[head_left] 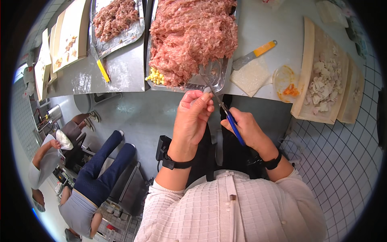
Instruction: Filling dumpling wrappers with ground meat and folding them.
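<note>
My left hand (193, 111) is closed at the table's near edge, its thumb and fingertips pinching a small pale piece (207, 90) whose kind I cannot make out. A pair of blue-handled scissors (233, 124) is in my right hand (250, 128), with the blades pointing up and left past my left fingertips. Just beyond them is a metal tray (221, 76) heaped with pink minced meat (191, 38). Yellow corn kernels (155, 76) lie in its near left corner. Right of the tray is a stack of square dough wrappers (250, 76).
A yellow-handled spatula (256, 54) and a clear dish (281, 82) with orange bits lie on the right. Farther right, a wooden box (303, 80) holds white folded pieces. A second meat tray (121, 45) and another yellow-handled tool (103, 71) are left. Two people (90, 183) stand lower left.
</note>
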Tool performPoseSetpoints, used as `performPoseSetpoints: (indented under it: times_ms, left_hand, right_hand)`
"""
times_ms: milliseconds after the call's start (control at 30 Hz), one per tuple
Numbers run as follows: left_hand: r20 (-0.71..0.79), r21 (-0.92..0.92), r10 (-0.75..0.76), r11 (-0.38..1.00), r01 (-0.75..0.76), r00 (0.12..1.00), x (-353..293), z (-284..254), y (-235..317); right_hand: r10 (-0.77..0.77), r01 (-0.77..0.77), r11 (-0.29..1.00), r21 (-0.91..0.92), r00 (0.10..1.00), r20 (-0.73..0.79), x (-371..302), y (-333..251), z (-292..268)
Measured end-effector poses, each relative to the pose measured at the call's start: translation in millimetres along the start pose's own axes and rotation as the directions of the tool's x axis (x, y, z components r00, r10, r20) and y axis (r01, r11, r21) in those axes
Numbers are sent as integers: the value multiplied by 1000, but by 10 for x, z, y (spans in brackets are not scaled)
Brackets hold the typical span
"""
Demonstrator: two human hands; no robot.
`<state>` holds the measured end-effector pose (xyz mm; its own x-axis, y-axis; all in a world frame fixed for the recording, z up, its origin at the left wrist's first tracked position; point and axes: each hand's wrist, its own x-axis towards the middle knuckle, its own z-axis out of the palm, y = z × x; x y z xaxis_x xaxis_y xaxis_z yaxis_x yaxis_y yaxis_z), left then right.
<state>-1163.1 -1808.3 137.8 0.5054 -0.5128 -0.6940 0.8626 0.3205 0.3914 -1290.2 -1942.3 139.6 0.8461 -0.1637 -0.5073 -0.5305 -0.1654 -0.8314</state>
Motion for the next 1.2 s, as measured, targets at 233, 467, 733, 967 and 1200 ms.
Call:
performPoseSetpoints:
  times_ms: [233,467,733,967,1200]
  left_hand:
    - [-18,-13,18,1000,-18,1000,-5,48,80]
    - [5,70,51,996,-51,999,-5,62,45]
    - [-8,78,76,994,-75,997,10,63,26]
    - [-23,71,79,994,-77,997,-24,102,89]
    - [-11,128,76,989,-74,997,-18,90,88]
  right_hand:
    - [-33,33,999,14,999,38,-33,82,29]
    - [-22,28,998,-59,995,99,-8,-5,-8]
    - [25,-25,1000,7,1000,9,43,-69,-12]
    - [-14,14,1000,-9,999,47,8,16,-11]
    - [-86,90,993,-70,995,60,24,-20,-36]
